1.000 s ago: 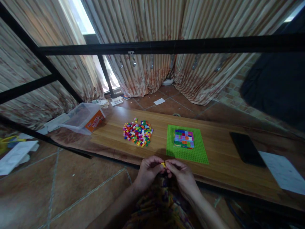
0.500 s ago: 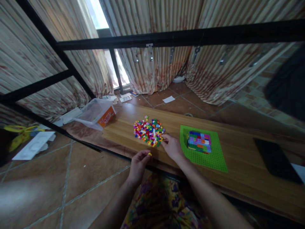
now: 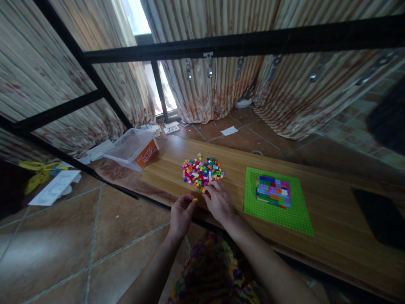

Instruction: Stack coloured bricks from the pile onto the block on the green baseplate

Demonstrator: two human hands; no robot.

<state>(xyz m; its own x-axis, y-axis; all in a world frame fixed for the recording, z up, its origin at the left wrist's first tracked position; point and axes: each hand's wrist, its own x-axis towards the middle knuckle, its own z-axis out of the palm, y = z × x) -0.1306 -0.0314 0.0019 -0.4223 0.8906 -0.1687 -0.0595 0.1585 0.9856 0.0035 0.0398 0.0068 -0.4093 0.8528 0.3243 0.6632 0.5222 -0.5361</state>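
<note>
My left hand point(image 3: 182, 215) is closed in a pinch at the front edge of the wooden board, with a small yellow toy brick point(image 3: 195, 199) at its fingertips. Close beside it, my right hand point(image 3: 219, 203) reaches over the near edge of a loose pile of colourful toy bricks point(image 3: 202, 171). Its fingers are drawn together around another small yellow brick point(image 3: 203, 191), partly hidden by them. To the right lies a green studded baseplate point(image 3: 278, 217), bearing a low rectangular build of multicoloured bricks point(image 3: 274, 191).
A clear plastic box point(image 3: 126, 147) with an orange label stands at the board's left end. A dark flat object point(image 3: 379, 215) lies on the wooden board point(image 3: 332, 211) at the right. Black metal bars point(image 3: 221, 48) cross in front of striped curtains. Papers lie on the tiled floor.
My right hand has moved left along the pile's near edge, closer to my left hand, and a yellow brick now shows at its fingertips. My left hand keeps its yellow brick. The view has shifted slightly.
</note>
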